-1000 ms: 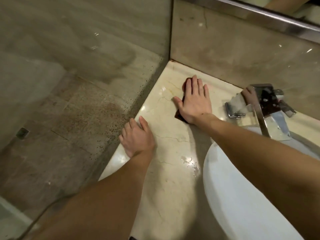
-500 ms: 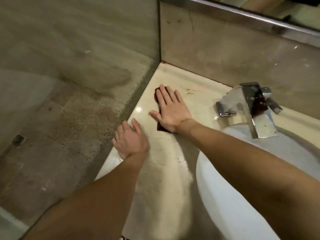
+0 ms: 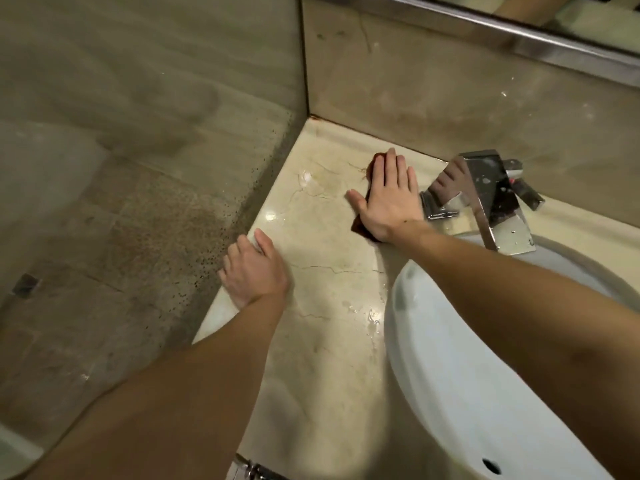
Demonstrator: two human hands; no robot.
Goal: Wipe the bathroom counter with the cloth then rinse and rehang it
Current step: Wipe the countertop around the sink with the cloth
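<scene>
My right hand [image 3: 389,197] lies flat, fingers straight, pressing a dark red cloth [image 3: 360,226] onto the cream marble counter [image 3: 322,306] just left of the chrome faucet [image 3: 485,199]. Only the cloth's edges show around the palm and fingertips. My left hand [image 3: 254,271] rests on the counter's left edge, fingers bent over the rim beside the glass panel. Small water puddles [image 3: 370,320] glisten on the counter near the basin.
A white basin [image 3: 485,375] fills the right side, with an overflow hole near the bottom. A glass shower panel [image 3: 138,168] stands left of the counter, stone wall behind, and a mirror's metal frame [image 3: 519,39] runs across the top.
My right hand has slid the cloth from the counter's left edge back toward the right, close to the faucet. The left hand has stayed on the counter's rim.
</scene>
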